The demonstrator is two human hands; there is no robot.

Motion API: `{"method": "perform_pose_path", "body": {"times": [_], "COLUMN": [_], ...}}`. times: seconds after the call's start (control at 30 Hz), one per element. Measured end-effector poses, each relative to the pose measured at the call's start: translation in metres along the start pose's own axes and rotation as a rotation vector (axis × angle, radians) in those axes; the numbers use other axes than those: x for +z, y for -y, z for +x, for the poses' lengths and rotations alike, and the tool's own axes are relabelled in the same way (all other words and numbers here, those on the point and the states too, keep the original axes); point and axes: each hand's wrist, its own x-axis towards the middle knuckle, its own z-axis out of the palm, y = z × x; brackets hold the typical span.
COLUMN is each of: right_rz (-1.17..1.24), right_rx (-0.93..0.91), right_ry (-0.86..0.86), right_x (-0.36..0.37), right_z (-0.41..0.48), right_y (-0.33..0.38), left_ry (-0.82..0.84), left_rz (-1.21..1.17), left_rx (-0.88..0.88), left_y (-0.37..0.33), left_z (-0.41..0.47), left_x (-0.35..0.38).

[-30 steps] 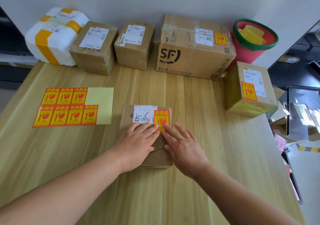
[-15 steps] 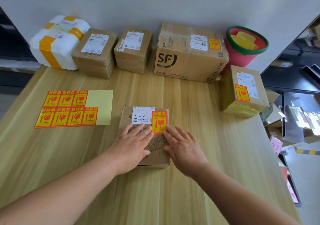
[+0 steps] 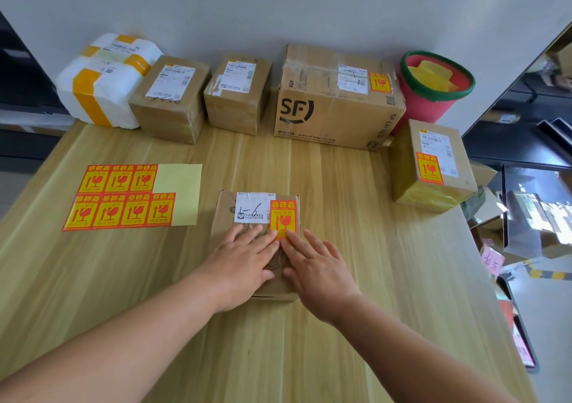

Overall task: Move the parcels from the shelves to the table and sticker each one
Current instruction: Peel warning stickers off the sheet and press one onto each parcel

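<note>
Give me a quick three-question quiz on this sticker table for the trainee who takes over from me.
1. True or false: the small box under the left hand and right hand already carries a fragile sticker.
2. How many stickers are left on the sticker sheet? A) five B) seven C) ten
3. Fill in: the big box by the wall is printed with the letters ___.

Key
1. True. The sticker sits at the top's far right corner, beside the white label.
2. B. Three in the far row, four in the near row.
3. SF.
</note>
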Motion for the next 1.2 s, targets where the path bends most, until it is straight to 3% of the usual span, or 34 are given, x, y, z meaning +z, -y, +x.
{"method": "perform_pose_path", "body": {"times": [0.4,0.5,0.67,0.83,0.93,1.07,1.2], "right_rz": [0.046,0.027,0.099,0.144,0.24,0.362,0.251], "right_rx": [0.085,0.092,0.069,0.061,0.095,0.084,0.015], "right_ry": [0.025,0.082,0.025,0.039,-0.024,-0.024,0.071], "right_x": [-0.028,-0.024,-0.021,-0.007,-0.009,-0.016,-0.009], "right_z": [0.056,0.06,0.044,0.02,0.018,0.006,-0.006], "right_y": [-0.013,-0.018,-0.015,-0.01,-0.007,-0.002,-0.003], "left_ry": [-0.049,-0.005,-0.063,-0.013,-0.045,-0.05,-0.093], "left_rz": [-0.044,-0.032,-0.045,-0.056,-0.122,-0.456,-0.585], "left_rx": [-0.104,-0.101,-0.056,-0.005,-0.132,-0.484,-0.481], "left_y": [0.027,0.029,0.029,0.026,0.025,0.023,0.017], "left_z": [0.043,0.047,0.037,0.019,0.016,0.013,0.017], "left_x": [-0.019,-0.015,-0.007,0.004,0.004,-0.001,0.001]}}
